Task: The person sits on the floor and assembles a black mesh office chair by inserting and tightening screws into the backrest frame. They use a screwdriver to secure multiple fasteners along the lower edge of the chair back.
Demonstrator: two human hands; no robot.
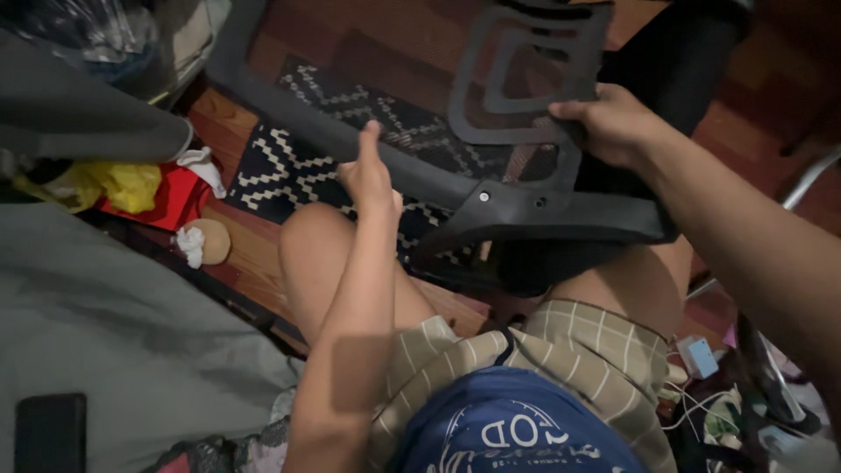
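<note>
We hold a black plastic chair-back frame across our knees, above a black-and-white patterned rug on the wooden floor. Our right hand grips the frame at the lower edge of its mesh lumbar panel; the fingers are curled shut around the plastic. Our left hand is raised just beside the long bar of the frame, thumb up and fingers loosely curled; it appears to hold nothing, though we cannot tell whether it touches the bar.

Progress, as we judge it: the frame stands alone, with no seat or base attached in view, and two bolt holes near the central joint show open. Fastening therefore appears not yet done.

Orientation: the long axis of the frame runs from upper left to lower right, roughly crosswise to our legs. The lumbar panel points away from us, toward the top of the view. A crumpled red and yellow wrapper lies on the floor at the left.
</note>
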